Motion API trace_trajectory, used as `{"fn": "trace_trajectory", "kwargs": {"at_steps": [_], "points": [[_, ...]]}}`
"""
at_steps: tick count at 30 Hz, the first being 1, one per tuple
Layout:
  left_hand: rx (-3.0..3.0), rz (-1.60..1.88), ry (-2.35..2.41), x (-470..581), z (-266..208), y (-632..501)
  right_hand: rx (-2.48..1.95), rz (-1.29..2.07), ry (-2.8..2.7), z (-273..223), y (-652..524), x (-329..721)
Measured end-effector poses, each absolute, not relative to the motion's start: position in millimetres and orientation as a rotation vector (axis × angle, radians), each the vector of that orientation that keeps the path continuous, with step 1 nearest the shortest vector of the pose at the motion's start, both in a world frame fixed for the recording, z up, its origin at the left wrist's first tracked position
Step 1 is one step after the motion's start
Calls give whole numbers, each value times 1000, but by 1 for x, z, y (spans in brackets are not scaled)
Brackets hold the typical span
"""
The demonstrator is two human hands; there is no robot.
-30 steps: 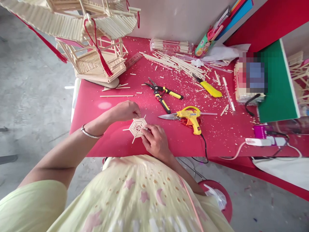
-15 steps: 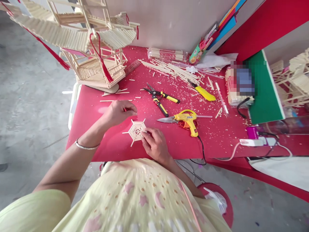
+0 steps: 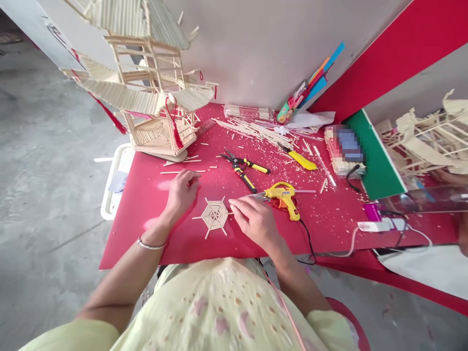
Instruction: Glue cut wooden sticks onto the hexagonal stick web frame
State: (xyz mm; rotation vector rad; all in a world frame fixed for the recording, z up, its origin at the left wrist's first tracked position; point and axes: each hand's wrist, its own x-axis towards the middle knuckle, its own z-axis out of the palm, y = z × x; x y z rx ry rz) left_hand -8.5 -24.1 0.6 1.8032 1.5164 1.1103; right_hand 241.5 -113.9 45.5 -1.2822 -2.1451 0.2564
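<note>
A flat six-sided web of pale wooden sticks [image 3: 214, 215], with spokes poking out past its rings, lies on the red tabletop [image 3: 146, 253]. To its upper left, just above the table, is my left hand [image 3: 183, 192], a bracelet on its wrist. Its fingers are curled together, and whatever they may pinch is too small to make out. My right hand [image 3: 256, 219] is at the web's right side, fingers apart, by the tip of the right spoke. A yellow hot glue gun [image 3: 285, 199] lies beyond that hand, its nozzle end partly covered by a blade-like metal piece.
Pliers [image 3: 243, 169] and a yellow utility knife [image 3: 302, 160] lie further back, near loose sticks [image 3: 256, 131] and scraps. A stick-built pagoda model [image 3: 153, 117] with red tassels stands back left. A power strip [image 3: 380, 224] and cables are at right.
My right hand has come off the web and moved slightly right. The left hand has drawn back to the left. The whole view has shifted, showing more of the pagoda.
</note>
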Motion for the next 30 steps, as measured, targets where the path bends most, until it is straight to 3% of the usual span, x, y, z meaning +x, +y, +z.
{"fn": "trace_trajectory", "kwargs": {"at_steps": [12, 21, 30], "points": [[1988, 652, 1686, -15, -2, -24, -1463, 431, -2585, 63, 38, 184], [1834, 898, 1616, -17, -6, -19, -1636, 435, -2647, 29, 100, 134], [867, 1139, 1282, -12, 3, -15, -1488, 547, -2509, 62, 37, 159]]}}
